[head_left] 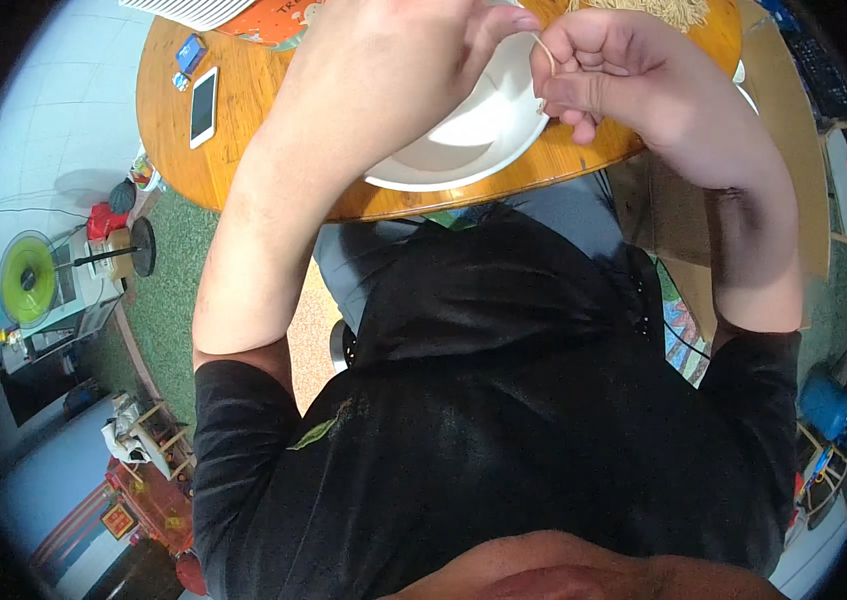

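Note:
A thin pale strand [548,52] runs between my two hands above the near right rim of a white bowl [489,172]. At the top edge my left hand [419,45] is closed, its thumb tip at the strand's upper end; most of its fingers are hidden behind the hand. My right hand [609,80] pinches the lower part of the strand between thumb and curled fingers. Beyond the right hand lies a tangled heap of similar tan strands [659,10], cut off by the picture's edge. The bowl's visible inside is white, with part hidden by my left wrist.
The bowl rests at the near edge of a round wooden table [244,165]. At left on it lie a white phone [204,107], a small blue box [190,52] and an orange printed package [269,22]. Cardboard [684,230] stands below right; a green fan [28,278] is far left.

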Demonstrator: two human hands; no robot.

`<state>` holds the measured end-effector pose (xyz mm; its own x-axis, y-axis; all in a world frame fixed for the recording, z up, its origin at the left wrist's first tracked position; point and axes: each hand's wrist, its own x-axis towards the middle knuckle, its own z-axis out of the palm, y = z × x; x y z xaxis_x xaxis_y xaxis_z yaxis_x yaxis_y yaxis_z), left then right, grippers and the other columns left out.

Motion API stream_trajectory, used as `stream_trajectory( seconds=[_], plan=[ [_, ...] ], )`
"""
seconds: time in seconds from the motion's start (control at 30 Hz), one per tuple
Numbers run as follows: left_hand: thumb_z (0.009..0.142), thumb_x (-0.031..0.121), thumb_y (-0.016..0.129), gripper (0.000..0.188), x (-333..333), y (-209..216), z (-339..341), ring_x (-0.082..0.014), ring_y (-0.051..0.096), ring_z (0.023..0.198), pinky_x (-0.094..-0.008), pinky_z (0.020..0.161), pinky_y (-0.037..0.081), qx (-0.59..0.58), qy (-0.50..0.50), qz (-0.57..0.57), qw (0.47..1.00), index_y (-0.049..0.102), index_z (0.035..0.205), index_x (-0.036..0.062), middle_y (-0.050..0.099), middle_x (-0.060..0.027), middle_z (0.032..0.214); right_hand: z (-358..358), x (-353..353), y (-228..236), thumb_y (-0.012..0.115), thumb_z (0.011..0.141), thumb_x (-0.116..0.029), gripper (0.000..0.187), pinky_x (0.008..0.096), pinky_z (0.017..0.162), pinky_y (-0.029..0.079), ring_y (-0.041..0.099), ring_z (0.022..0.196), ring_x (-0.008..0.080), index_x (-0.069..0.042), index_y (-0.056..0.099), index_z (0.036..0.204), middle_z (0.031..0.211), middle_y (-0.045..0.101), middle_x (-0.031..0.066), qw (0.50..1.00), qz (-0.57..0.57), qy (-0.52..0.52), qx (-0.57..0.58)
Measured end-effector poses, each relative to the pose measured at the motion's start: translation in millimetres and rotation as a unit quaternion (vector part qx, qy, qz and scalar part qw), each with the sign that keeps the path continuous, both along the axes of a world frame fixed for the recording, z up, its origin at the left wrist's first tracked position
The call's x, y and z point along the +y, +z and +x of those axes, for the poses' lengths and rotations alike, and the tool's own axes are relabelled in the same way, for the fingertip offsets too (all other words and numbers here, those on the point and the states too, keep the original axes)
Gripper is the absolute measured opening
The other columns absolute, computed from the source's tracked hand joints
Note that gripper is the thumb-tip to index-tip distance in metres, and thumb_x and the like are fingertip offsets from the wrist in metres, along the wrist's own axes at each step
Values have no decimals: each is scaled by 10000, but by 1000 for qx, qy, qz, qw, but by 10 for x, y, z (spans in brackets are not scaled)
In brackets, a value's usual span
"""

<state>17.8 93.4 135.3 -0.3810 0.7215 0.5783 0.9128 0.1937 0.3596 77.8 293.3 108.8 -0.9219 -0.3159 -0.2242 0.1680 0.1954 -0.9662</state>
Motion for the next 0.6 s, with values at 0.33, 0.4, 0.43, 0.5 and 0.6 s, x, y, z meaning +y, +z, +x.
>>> stream_trajectory(
  seconds=[0.33, 0.4, 0.43, 0.5, 0.6],
  plan=[
    [865, 24, 734, 131, -37, -179, -64, -311, 675, 884, -372, 778, 533, -75, -166, -65, 981, 684, 978, -19, 668, -167, 920, 171, 408, -351, 666, 996, -103, 109, 241, 781, 562, 694, 828, 109, -12, 676, 1055, 986, 723, 65, 990, -137, -25, 29],
    [867, 22, 729, 175, 18, -115, -11, -321, 679, 894, -386, 793, 538, -200, -96, -160, 962, 697, 1033, -23, 681, -176, 968, 191, 476, -494, 691, 998, -176, 169, 220, 769, 554, 681, 815, 89, -25, 690, 1075, 1013, 711, 37, 985, -141, -3, 96],
    [874, 25, 722, 208, 67, -87, 5, -326, 680, 911, -396, 814, 539, -266, -80, -145, 950, 698, 1074, -26, 687, -182, 1010, 209, 500, -515, 699, 994, -184, 178, 218, 763, 554, 677, 811, 84, -25, 690, 1072, 1018, 704, 33, 984, -145, -2, 100],
    [881, 28, 715, 242, 62, -89, 5, -330, 682, 929, -406, 835, 541, -331, -57, -130, 933, 699, 1115, -29, 692, -188, 1052, 235, 500, -522, 707, 991, -193, 187, 216, 756, 554, 673, 807, 79, -24, 691, 1069, 1023, 697, 30, 983, -153, 3, 105],
    [899, 27, 694, 270, 22, -157, -79, -337, 679, 951, -405, 869, 541, -197, -159, -108, 961, 687, 1159, -44, 690, -196, 1100, 330, 492, -491, 722, 972, -143, 148, 215, 738, 551, 667, 799, 75, -21, 696, 1053, 1005, 697, 33, 988, -76, -61, 124]
  ],
)
